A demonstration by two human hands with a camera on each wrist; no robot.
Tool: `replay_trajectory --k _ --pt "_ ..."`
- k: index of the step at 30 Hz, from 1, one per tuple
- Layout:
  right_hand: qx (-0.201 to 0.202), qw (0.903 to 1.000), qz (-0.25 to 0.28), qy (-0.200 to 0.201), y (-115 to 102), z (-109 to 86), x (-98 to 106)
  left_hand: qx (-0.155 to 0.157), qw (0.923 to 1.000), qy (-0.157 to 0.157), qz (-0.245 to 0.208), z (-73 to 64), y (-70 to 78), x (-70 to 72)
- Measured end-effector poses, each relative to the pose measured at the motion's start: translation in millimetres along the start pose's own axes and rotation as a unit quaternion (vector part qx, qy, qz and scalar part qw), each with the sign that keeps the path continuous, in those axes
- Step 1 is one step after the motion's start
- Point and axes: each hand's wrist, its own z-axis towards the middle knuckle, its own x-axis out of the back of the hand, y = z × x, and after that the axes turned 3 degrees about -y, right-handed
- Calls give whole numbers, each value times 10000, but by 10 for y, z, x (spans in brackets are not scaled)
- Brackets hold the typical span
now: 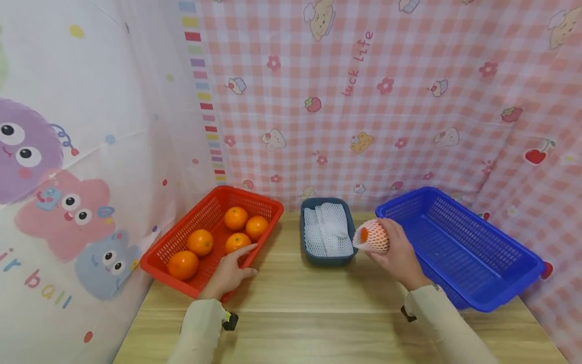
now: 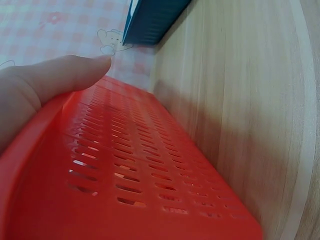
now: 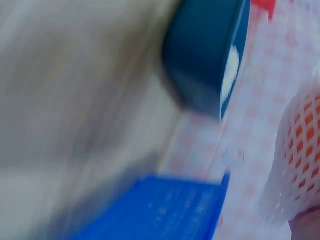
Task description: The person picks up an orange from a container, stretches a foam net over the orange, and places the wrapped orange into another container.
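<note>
My right hand [image 1: 400,255] holds an orange in a white foam net sleeve [image 1: 375,237] above the table, between the dark teal box and the blue basket. In the right wrist view the netted orange [image 3: 304,150] is at the right edge. My left hand [image 1: 230,270] reaches over the near right rim of the red basket [image 1: 170,222], its fingers extended beside an orange [image 1: 236,241]; whether they touch it cannot be told. In the left wrist view, my left thumb [image 2: 75,75] lies above the basket rim. Several other bare oranges [image 1: 183,265] lie in that basket.
A small dark teal box [image 1: 328,260] with several folded white foam nets [image 1: 329,230] stands at the middle back. On the right lies a blue plastic basket [image 1: 459,253]. A checked cloth [image 1: 336,126] hangs behind the wooden table [image 1: 313,323].
</note>
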Motion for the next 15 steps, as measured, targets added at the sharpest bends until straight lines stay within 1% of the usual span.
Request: replay_trajectory --k 4,6,9,12,15 --pt "-465 9981 -353 206 212 46 264 10 9999 -19 -115 3 6 12" --pt "-719 9960 -470 236 306 64 352 -8 9999 0 -123 1 6 19" --pt "-1103 9918 -592 259 429 82 437 43 10000 5 -69 6 6 23" --pt "-1642 9840 -657 216 534 113 503 96 9999 -48 -23 21 -2 15" --pt "-2221 9728 -660 -53 616 184 572 107 9999 -93 10 29 -5 -2"
